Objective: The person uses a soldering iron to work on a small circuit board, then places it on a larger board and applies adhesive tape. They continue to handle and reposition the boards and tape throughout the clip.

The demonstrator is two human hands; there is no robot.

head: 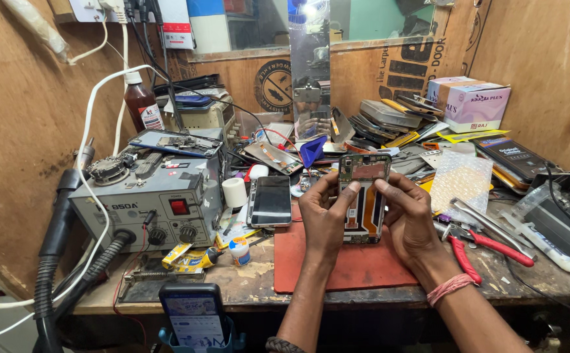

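Both my hands hold an opened phone [364,196] upright over a red work mat [350,268], its back cover off, showing a green circuit board at the top and orange flex strips below. My left hand [323,216] grips its left edge, fingers on the upper frame. On the right edge sits my right hand [408,216], with its thumb on the upper board. A red thread band circles my right wrist.
A grey hot-air rework station [160,202] stands at left with hoses hanging off the bench. A dark-screened phone [270,200] lies beside it. Red-handled pliers [478,245] and tweezers lie at right. Phone parts and boxes [468,101] crowd the back. Another phone [193,317] stands at the front edge.
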